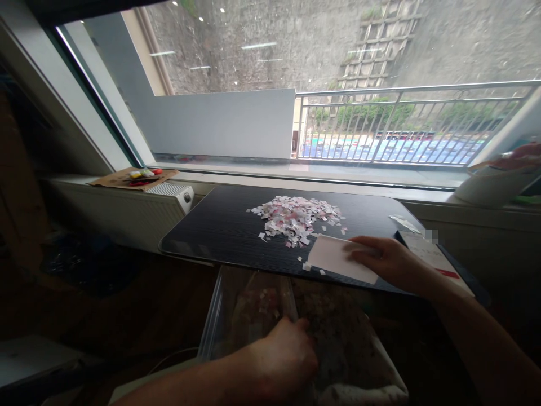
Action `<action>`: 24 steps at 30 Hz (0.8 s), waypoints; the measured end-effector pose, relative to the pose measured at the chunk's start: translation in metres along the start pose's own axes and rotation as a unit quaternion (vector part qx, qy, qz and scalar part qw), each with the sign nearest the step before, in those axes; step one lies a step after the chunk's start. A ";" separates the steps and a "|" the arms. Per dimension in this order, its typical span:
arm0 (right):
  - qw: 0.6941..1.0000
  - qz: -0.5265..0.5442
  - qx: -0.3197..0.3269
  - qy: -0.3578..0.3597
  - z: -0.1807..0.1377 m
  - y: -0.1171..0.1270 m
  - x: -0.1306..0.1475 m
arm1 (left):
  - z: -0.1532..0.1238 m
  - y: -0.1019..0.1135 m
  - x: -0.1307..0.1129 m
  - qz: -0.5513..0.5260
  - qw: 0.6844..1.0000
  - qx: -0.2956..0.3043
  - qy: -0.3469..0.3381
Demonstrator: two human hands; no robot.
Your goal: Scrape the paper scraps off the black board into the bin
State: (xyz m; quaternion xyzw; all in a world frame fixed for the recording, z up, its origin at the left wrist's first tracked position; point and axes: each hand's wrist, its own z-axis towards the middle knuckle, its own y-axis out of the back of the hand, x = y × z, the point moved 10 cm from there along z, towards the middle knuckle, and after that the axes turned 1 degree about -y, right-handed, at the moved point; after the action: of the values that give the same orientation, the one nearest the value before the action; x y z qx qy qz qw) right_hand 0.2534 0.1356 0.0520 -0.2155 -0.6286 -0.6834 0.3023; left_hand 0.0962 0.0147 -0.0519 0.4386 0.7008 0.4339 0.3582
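On the dark tabletop (224,225) lies a heap of small cut paper pieces (291,217), white and pinkish, with several loose bits around its near side. My right hand (376,256) grips a pale sheet of card (329,256) by its right part; the card's left edge is close to the heap. Below the table's front edge, my left hand (287,352) is closed on the rim of a clear plastic bin (213,316). Some paper bits show dimly inside that bin. The left fingertips are partly hidden in shadow.
A white booklet with a red strip (435,259) lies at the table's right end. Behind the table are a window sill (253,180) and a radiator (127,211), with a cardboard piece (110,179) holding small coloured items on top. A stained cloth-like surface (359,361) is beside the bin.
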 end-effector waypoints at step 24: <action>0.972 0.180 0.034 -0.149 0.022 -0.010 -0.039 | -0.004 0.005 0.000 -0.022 0.999 0.020 0.011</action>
State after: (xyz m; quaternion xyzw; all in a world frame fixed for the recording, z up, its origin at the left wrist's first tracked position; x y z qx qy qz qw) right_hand 0.2730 0.1628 0.0206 -0.4139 -0.6406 -0.5561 0.3303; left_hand 0.0940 0.0151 -0.0456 0.4249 0.7228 0.4168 0.3512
